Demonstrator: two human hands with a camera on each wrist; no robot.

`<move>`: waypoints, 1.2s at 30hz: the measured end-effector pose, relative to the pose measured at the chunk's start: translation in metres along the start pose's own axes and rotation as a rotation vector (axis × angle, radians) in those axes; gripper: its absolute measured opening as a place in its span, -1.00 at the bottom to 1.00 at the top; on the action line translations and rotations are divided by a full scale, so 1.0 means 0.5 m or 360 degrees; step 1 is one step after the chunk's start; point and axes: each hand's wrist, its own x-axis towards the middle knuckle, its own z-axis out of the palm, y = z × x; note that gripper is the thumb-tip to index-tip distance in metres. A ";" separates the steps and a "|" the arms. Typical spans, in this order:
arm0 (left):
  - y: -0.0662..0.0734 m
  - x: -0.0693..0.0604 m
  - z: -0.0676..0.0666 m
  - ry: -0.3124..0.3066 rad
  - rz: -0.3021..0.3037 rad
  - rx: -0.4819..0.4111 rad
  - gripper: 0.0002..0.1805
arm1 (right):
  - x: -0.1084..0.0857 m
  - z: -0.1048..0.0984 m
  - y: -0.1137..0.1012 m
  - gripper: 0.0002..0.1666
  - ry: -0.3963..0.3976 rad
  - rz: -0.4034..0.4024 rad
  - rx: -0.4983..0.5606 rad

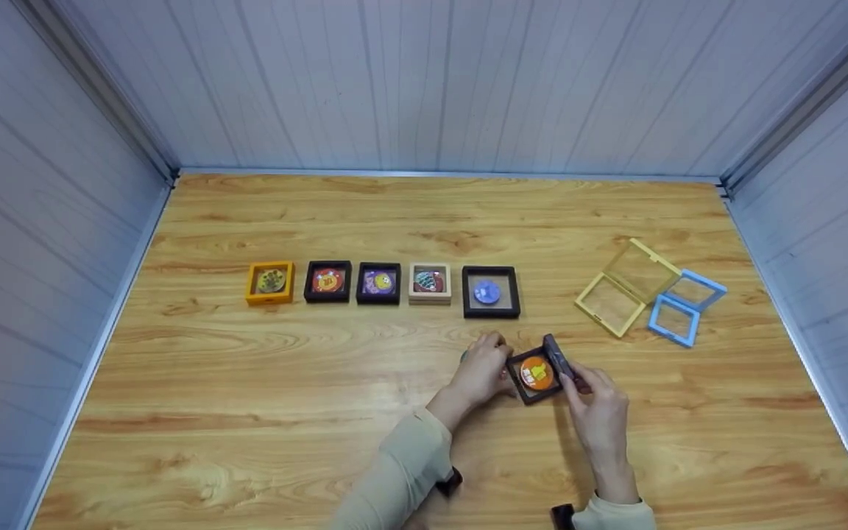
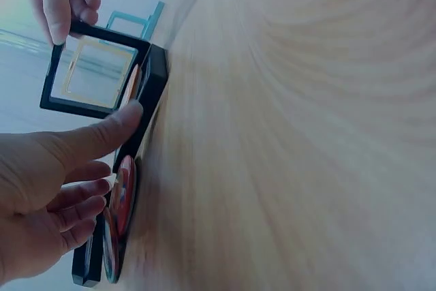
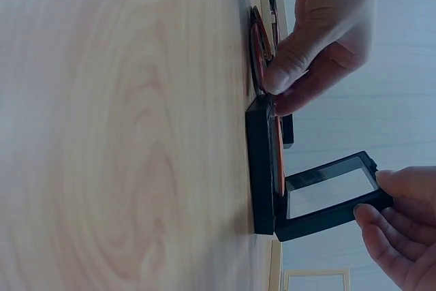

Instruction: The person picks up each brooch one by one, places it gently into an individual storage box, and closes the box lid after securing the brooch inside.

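A hinged black display case (image 1: 525,397) lies on the table with its lid (image 1: 553,352) raised. An orange round badge (image 1: 536,373) with a yellow figure sits inside. My right hand (image 1: 601,412) pinches the lid between thumb and fingers; this grip (image 3: 402,223) also shows in the right wrist view. My left hand (image 1: 479,372) is at the case's left edge, its thumb (image 2: 112,131) extended close to the rim and its other fingers loosely bent. Beside those fingers lie a red-edged badge (image 2: 125,199) and a greenish badge (image 2: 111,247), mostly hidden from above.
Behind stand an orange case (image 1: 250,283), black cases (image 1: 309,283) (image 1: 360,287), a cream case (image 1: 430,300) and a larger black case (image 1: 506,311), each with a badge. An open yellow case (image 1: 599,321) and blue case (image 1: 670,337) lie at right. Walls border the table.
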 end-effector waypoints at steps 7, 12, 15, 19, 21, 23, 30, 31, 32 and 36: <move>-0.004 0.003 0.007 0.0008 0.0013 0.0021 -0.53 | -0.001 0.000 -0.004 -0.76 -0.0052 -0.0004 0.0047; -0.006 0.002 0.009 0.0065 0.0032 0.0025 -0.60 | -0.003 0.002 -0.004 -0.72 -0.0103 -0.0047 0.0041; -0.007 0.003 0.009 0.0064 0.0030 0.0015 -0.62 | -0.004 0.004 -0.004 -0.70 -0.0131 -0.0085 0.0047; -0.011 0.004 0.010 0.0048 0.0029 0.0003 -0.63 | -0.005 0.006 -0.006 -0.68 -0.0183 -0.0096 0.0061; -0.012 0.004 0.011 0.0050 0.0032 -0.0003 -0.63 | -0.006 0.007 -0.008 -0.67 -0.0218 -0.0088 0.0047; -0.013 0.004 0.012 0.0061 0.0038 0.0005 -0.63 | -0.008 0.010 -0.010 -0.67 -0.0274 -0.0079 0.0035; -0.013 0.003 0.012 0.0069 0.0043 0.0020 -0.66 | -0.017 0.020 -0.017 -0.72 -0.0479 -0.0076 0.0005; -0.013 0.003 0.012 0.0066 0.0040 0.0016 -0.67 | -0.017 0.021 -0.017 -0.72 -0.0490 -0.0072 0.0003; -0.013 0.003 0.012 0.0062 0.0037 0.0015 -0.67 | -0.017 0.022 -0.018 -0.73 -0.0498 -0.0076 -0.0003; -0.013 0.002 0.012 0.0060 0.0036 0.0019 -0.68 | -0.017 0.026 -0.016 -0.73 -0.0517 -0.0110 -0.0033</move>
